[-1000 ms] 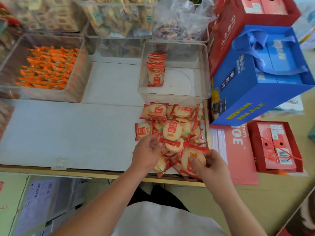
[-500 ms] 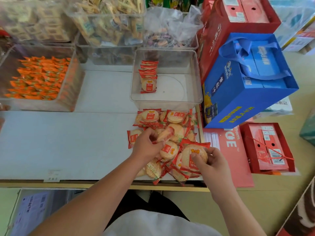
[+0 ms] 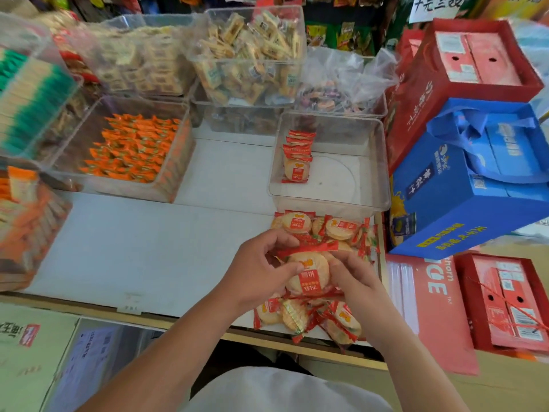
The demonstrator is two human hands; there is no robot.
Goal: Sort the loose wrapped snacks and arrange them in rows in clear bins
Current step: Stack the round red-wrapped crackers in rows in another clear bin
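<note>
left hand | now meets right hand | on cracker packet (both gripping)

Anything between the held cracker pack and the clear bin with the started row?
Nothing visible blocks it. Only loose packs lie on the table between the held pack and the clear bin.

A white counter edged in wood stands beside a blue gift box and red cartons.

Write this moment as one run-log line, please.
left hand: grips wrapped crackers | right hand: grips them too | clear bin: one row begun | loose pile: on shelf before bin
</note>
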